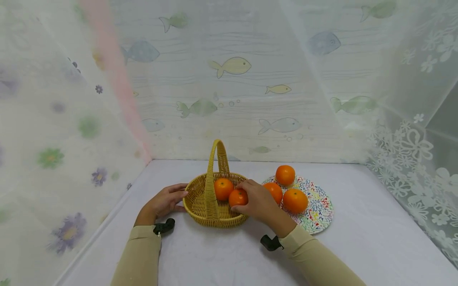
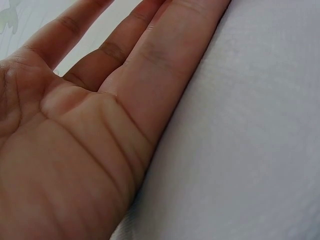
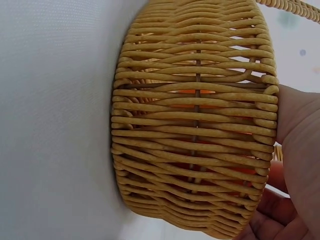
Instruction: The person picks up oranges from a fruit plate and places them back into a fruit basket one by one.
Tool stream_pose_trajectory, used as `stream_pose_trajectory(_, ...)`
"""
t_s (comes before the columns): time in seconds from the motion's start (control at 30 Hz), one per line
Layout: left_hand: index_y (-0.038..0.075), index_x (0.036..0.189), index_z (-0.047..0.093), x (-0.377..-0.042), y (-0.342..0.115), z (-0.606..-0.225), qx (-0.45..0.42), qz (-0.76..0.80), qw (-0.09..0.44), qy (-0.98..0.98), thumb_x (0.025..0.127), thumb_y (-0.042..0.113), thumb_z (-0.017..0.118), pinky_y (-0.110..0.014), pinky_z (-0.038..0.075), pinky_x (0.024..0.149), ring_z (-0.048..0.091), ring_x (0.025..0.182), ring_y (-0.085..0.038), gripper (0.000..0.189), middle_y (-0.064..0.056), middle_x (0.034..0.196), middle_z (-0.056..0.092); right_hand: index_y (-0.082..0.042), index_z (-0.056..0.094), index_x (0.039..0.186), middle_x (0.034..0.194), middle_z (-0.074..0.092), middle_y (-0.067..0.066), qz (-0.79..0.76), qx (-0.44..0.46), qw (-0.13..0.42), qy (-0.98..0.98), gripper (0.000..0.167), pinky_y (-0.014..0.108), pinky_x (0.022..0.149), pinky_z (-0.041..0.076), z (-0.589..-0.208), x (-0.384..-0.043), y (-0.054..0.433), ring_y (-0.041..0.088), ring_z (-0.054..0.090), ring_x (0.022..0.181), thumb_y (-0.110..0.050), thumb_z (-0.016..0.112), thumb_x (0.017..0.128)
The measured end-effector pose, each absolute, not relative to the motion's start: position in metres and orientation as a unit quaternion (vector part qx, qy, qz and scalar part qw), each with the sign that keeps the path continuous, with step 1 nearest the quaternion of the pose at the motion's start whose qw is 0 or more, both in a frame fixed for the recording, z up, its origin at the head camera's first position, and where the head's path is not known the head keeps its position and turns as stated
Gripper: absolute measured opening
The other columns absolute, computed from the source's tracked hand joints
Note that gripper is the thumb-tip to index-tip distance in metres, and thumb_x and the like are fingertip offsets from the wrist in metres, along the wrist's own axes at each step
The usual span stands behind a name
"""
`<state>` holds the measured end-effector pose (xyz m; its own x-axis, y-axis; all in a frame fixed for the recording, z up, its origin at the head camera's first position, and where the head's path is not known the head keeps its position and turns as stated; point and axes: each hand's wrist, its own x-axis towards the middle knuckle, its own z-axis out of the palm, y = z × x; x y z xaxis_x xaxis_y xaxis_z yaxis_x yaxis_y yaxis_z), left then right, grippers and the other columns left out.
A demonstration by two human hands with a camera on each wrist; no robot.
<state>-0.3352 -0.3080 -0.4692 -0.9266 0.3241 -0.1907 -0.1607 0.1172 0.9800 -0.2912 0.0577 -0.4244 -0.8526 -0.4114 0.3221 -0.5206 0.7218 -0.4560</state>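
Observation:
A yellow wicker basket [image 1: 200,216] with a tall arched handle stands on the table, holding two oranges. One orange [image 1: 224,188] lies near the middle, behind the handle. My right hand [image 1: 260,200] reaches over the basket's right rim and grips the other orange [image 1: 238,201] between thumb and fingers. In the right wrist view, the woven basket wall [image 3: 195,115] hides most of that fruit. At the basket's left side, my left hand [image 1: 166,201] touches the rim with its fingers extended. The left wrist view shows the open palm [image 2: 75,145] and mostly straight fingers, with no basket visible.
Right of the basket lies a round plate with a multicoloured pattern [image 1: 322,214], partly behind my right hand. It bears three oranges: a rear one [image 1: 285,175], a left one [image 1: 273,192] and a front one [image 1: 295,201]. A white cloth [image 1: 368,222] covers the table; printed curtains [image 1: 229,87] hang behind.

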Motion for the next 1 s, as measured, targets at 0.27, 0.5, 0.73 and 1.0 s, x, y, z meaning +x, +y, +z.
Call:
stream_pose_trajectory(0.27,0.009,0.156,0.044,-0.335,-0.308,-0.469,0.051,0.651,0.182,0.735,0.102,0.03,0.067,-0.05,0.061,0.093,0.062,0.127,-0.018,0.063,-0.013,0.156,0.049,-0.016,0.068,0.125,0.127,0.065,0.0,0.278,0.248,0.099,-0.923,0.058,0.04,0.096,0.059,-0.427,-0.292,0.058,0.018,0.064,0.108,-0.042,0.09,0.079)
stream_pose_trajectory(0.5,0.007,0.157,0.042,-0.334,-0.307,-0.471,0.058,0.661,0.183,0.726,0.101,0.03,0.069,-0.051,0.061,0.094,0.063,0.127,-0.018,0.066,-0.014,0.155,0.05,-0.016,0.068,0.124,0.127,0.065,0.0,0.283,0.255,0.101,-0.919,0.055,0.039,0.097,0.057,-0.426,-0.289,0.059,0.019,0.063,0.11,-0.042,0.089,0.08)
stream_pose_trajectory(0.73,0.007,0.156,0.043,-0.334,-0.306,-0.471,0.062,0.661,0.183,0.725,0.101,0.03,0.068,-0.052,0.06,0.095,0.06,0.13,-0.02,0.065,-0.015,0.157,0.049,-0.017,0.069,0.123,0.127,0.065,-0.002,0.293,0.27,0.105,-0.911,0.048,0.038,0.099,0.056,-0.424,-0.285,0.065,0.017,0.063,0.111,-0.041,0.086,0.085)
stream_pose_trajectory(1.0,0.009,0.156,0.043,-0.335,-0.306,-0.469,0.047,0.66,0.183,0.727,0.101,0.03,0.069,-0.051,0.06,0.095,0.06,0.13,-0.019,0.065,-0.014,0.158,0.048,-0.018,0.071,0.124,0.126,0.064,-0.006,0.306,0.281,0.127,-0.901,0.04,0.032,0.099,0.058,-0.419,-0.281,0.079,0.012,0.063,0.113,-0.037,0.081,0.09)
